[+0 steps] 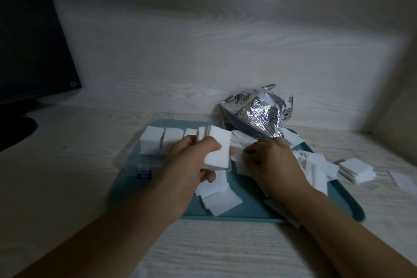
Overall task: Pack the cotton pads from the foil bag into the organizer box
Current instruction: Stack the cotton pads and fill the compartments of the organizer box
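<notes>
Your left hand (191,162) grips a stack of cotton pads (217,150) over the clear organizer box (144,153). Your right hand (270,160) pinches loose pads (242,142) beside the foil bag (259,113), on the teal tray (252,207).

Counts: 2 hands (191,160), 1 foil bag (259,113), 1 clear box (126,153), 1 teal tray (248,210), 1 monitor (29,40). Pad stacks (151,143) in box: 3 visible, 1 more gripped. Loose pads (222,202): too many to count.
</notes>
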